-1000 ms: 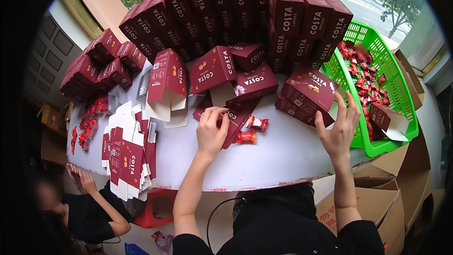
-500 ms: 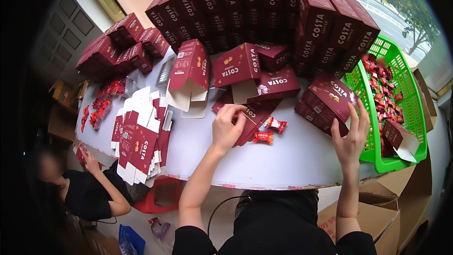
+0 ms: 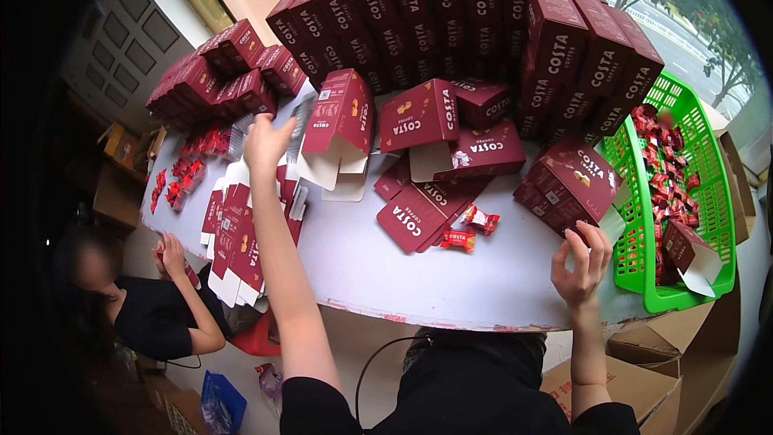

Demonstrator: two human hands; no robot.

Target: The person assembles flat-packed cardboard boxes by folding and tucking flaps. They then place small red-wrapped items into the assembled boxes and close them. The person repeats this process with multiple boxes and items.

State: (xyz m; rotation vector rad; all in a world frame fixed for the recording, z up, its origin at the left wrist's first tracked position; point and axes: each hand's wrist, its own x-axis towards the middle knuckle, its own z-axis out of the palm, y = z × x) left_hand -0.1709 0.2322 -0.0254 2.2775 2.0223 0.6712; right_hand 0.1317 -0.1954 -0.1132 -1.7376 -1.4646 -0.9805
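Note:
My left hand [image 3: 268,143] is stretched out to the far left, thumb apart from the fingers, above the white-edged ends of a pile of flat cartons [image 3: 241,229]. Close to its fingertips are clear plastic trays [image 3: 239,138] and a stack of trays [image 3: 299,122], partly hidden. I see nothing held in it. My right hand [image 3: 581,264] hovers over the table's right side with loosely bent, parted fingers, empty. Just beyond it sits a dark-red box [image 3: 570,185]. Flattened dark-red cartons [image 3: 415,217] lie mid-table beside two small red wrapped packets [image 3: 459,240].
Tall stacks of dark-red boxes [image 3: 451,12] line the far edge. Several open boxes [image 3: 338,117] stand before them. A green basket [image 3: 644,274] of red packets is at the right, above cardboard boxes [image 3: 620,379]. At lower left, another person [image 3: 165,306] handles a dark-red piece.
My left hand has left the flattened cartons mid-table and reached far left toward the plastic trays. My right hand has drawn slightly back from the dark-red box. The view has shifted slightly.

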